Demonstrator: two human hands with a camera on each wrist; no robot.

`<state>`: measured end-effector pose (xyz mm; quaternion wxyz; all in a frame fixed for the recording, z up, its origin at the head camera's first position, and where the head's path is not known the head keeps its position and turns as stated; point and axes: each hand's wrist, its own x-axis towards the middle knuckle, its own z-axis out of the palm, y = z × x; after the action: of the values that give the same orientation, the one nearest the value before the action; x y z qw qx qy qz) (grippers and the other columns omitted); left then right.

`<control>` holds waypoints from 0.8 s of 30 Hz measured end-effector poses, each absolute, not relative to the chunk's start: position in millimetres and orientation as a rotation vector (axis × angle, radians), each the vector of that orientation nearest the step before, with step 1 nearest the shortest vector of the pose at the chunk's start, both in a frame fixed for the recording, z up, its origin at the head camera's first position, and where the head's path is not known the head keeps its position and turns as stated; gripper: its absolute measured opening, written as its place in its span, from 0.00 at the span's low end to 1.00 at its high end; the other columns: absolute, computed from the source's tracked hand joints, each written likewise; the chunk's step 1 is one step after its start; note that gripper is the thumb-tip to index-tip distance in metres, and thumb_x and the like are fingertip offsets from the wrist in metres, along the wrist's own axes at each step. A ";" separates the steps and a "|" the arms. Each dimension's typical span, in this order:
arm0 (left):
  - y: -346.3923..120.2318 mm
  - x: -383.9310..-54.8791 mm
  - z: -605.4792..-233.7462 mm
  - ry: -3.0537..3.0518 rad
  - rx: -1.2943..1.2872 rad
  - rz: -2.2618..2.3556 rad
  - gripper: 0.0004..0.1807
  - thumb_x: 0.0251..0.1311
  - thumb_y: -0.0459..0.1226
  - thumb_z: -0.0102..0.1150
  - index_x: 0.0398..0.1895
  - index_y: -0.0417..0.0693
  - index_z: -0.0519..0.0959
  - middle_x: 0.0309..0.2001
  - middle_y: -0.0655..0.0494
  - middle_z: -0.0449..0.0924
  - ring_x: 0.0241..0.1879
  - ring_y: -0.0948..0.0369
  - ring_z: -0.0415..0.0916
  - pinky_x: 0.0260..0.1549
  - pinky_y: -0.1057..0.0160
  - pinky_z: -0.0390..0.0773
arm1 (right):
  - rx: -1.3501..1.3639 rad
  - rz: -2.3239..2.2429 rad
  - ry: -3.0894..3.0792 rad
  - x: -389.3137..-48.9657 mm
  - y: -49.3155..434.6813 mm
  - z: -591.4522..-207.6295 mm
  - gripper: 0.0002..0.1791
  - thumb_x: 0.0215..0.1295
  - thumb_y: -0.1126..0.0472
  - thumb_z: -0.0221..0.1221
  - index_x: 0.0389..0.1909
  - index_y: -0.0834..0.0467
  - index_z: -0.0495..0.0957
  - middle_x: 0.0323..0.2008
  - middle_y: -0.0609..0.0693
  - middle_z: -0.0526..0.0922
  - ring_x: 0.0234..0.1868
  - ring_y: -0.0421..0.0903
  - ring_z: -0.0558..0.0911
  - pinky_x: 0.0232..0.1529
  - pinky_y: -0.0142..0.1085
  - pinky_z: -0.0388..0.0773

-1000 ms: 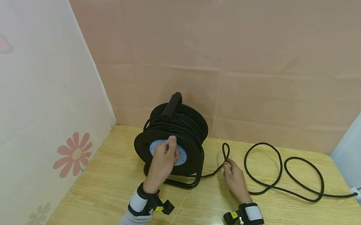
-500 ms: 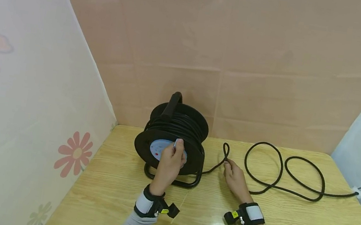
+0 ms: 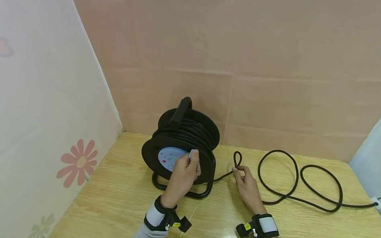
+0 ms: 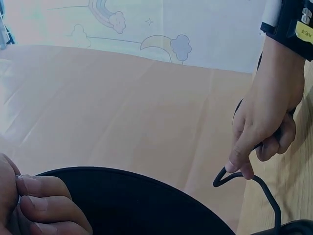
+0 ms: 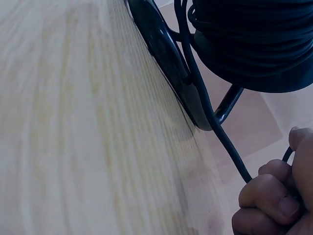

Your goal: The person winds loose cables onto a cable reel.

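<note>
A black cable reel (image 3: 152, 158) with a blue socket panel (image 3: 169, 157) on its front disc stands upright on a black tube frame (image 3: 162, 186). My left hand (image 3: 184, 174) grips the pale blue crank knob (image 3: 191, 153) on that disc, its thumb on top. To the right, my right hand (image 3: 247, 186) pinches the black cable (image 3: 222, 178) between thumb and fingers, just under a small upright loop. From there the cable slants to the lower side of the reel. The right wrist view shows it passing the frame's bar up to the wound turns (image 5: 254, 39).
The reel's carrying handle (image 3: 179, 113) rises on top. Loose cable (image 3: 296, 178) lies in two wide loops on the wooden table (image 3: 210, 235), ending in a white plug (image 3: 379, 202) near the right wall. A tan covering (image 3: 290, 88) hangs behind; a flower-printed wall (image 3: 41, 114) stands at left.
My left hand has carried the knob rightward and slightly down round the disc, turning the reel and uncovering the panel's left part. My right hand and the small loop shifted slightly left.
</note>
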<state>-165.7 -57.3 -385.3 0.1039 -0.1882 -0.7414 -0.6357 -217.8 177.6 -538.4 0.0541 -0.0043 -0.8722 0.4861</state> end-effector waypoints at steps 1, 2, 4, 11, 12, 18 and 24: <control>-57.1 -165.5 -385.4 -2.189 -0.557 -1.874 0.27 0.78 0.40 0.36 0.17 0.38 0.62 0.12 0.57 0.58 0.11 0.67 0.55 0.14 0.69 0.57 | -0.013 1.484 -2.644 -217.7 177.5 -538.6 0.29 0.74 0.38 0.41 0.61 0.57 0.64 0.26 0.56 0.80 0.19 0.46 0.72 0.16 0.35 0.66; -56.9 -165.4 -385.6 -2.191 -0.559 -1.873 0.27 0.78 0.40 0.36 0.17 0.37 0.62 0.12 0.57 0.58 0.11 0.68 0.55 0.14 0.69 0.57 | -0.007 1.491 -2.636 -217.5 177.5 -538.8 0.29 0.74 0.38 0.42 0.61 0.56 0.63 0.22 0.54 0.77 0.15 0.44 0.69 0.14 0.34 0.64; -56.4 -165.3 -386.4 -2.191 -0.561 -1.873 0.27 0.78 0.40 0.36 0.16 0.37 0.62 0.11 0.57 0.58 0.11 0.68 0.54 0.15 0.68 0.57 | 0.019 1.512 -2.619 -217.1 177.3 -539.2 0.28 0.74 0.38 0.42 0.61 0.55 0.62 0.15 0.51 0.71 0.11 0.42 0.63 0.11 0.33 0.60; -53.7 -165.5 -389.4 -2.174 -0.572 -1.887 0.27 0.78 0.40 0.35 0.15 0.40 0.62 0.11 0.58 0.58 0.11 0.67 0.54 0.14 0.68 0.57 | 0.148 1.485 -2.528 -216.0 174.2 -539.2 0.20 0.77 0.44 0.42 0.52 0.57 0.68 0.16 0.51 0.67 0.13 0.43 0.62 0.13 0.33 0.60; -53.0 -165.5 -389.7 -2.174 -0.575 -1.888 0.27 0.78 0.40 0.35 0.15 0.39 0.62 0.11 0.58 0.58 0.11 0.67 0.55 0.14 0.69 0.57 | 0.162 1.462 -2.510 -215.7 173.8 -538.9 0.19 0.77 0.46 0.42 0.50 0.57 0.70 0.19 0.53 0.71 0.15 0.44 0.66 0.14 0.34 0.62; -49.4 -164.2 -391.8 -2.210 -0.549 -1.867 0.28 0.78 0.40 0.37 0.16 0.35 0.63 0.11 0.58 0.59 0.11 0.68 0.55 0.15 0.69 0.58 | 0.203 1.377 -2.441 -214.7 172.2 -537.2 0.20 0.78 0.50 0.43 0.47 0.61 0.75 0.32 0.59 0.79 0.28 0.52 0.77 0.23 0.39 0.72; -47.2 -162.5 -393.2 -2.215 -0.547 -1.850 0.28 0.78 0.41 0.37 0.17 0.31 0.65 0.11 0.58 0.60 0.12 0.68 0.56 0.16 0.69 0.59 | 0.168 1.398 -2.429 -215.2 172.9 -536.2 0.21 0.78 0.48 0.42 0.44 0.59 0.77 0.20 0.51 0.70 0.16 0.44 0.66 0.14 0.34 0.64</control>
<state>-162.5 -47.2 -393.2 0.1021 -0.1851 -0.7503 -0.6264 -215.2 172.9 -536.2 0.1663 0.0590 -0.8532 0.4909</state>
